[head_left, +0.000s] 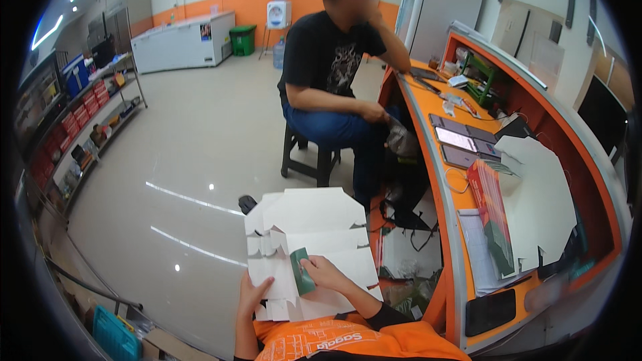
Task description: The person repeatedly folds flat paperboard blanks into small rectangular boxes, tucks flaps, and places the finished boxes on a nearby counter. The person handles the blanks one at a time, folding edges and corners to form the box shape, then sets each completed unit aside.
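Left hand (254,294) grips the flat carton (307,241) — right hand (324,273) presses a flap.

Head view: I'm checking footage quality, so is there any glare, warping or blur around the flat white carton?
In the head view, ceiling lights leave bright streaks of glare on the floor; the fisheye bends the orange counter into a curve; the flat white carton, left hand and right hand look sharp and evenly lit; the corners are black.
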Tool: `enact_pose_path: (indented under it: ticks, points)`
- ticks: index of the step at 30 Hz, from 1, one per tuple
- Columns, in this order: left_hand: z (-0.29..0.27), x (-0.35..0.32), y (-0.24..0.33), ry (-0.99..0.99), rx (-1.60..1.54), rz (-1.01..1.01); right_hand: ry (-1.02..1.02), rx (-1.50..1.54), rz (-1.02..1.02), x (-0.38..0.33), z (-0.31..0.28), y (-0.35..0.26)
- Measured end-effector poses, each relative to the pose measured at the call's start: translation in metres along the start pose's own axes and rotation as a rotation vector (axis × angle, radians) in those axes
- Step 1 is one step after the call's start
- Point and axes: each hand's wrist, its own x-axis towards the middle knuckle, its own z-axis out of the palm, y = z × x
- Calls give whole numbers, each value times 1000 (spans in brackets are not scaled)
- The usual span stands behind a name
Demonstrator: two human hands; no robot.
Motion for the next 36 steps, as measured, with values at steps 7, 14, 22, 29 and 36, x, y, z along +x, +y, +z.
enact_pose_path:
  ticks: [7, 14, 22, 29, 36]
  points:
    - [-14, -5, -25, -37, -7, -103, -53, 275, -23, -19, -14, -35]
    - [-22, 4, -22, -124, 186, -262, 136, 537, -112, -15, -29, -39]
    - [-12, 3, -11, 8, 711, 58, 322, 751, -299, -18, -40, -64]
    - [5, -12, 60, -359, 223, 312, 373, 542, -555, -19, -44, -114]
    - [38, 5, 89, -214, 343, 734, 321, 494, -323, 21, -39, -120]
